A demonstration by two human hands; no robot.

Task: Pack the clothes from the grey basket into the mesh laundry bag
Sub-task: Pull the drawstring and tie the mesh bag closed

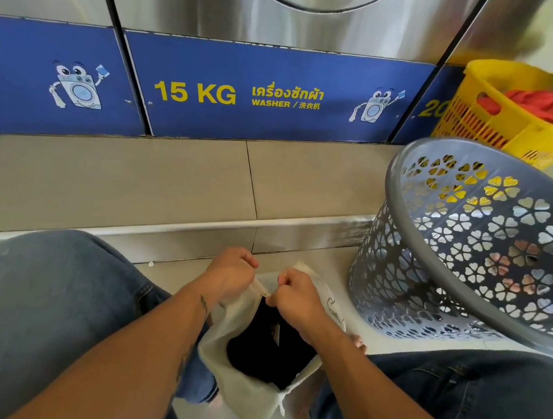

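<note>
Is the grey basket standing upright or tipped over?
Tipped. The grey basket leans with its rim facing the camera; no clothes are visible inside.

Steel washers point(276, 13) with blue 15 KG panels point(274, 95) are standing on a beige tiled plinth point(117, 174), daylight reflecting.

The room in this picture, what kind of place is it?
Most likely a self-service laundromat: steel machines in a row, a blue panel reading "15 KG WASHER", and a grey basket and yellow basket on the floor.

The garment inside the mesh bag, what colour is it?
Black garment, seen through the bag's open mouth in the head view.
</note>
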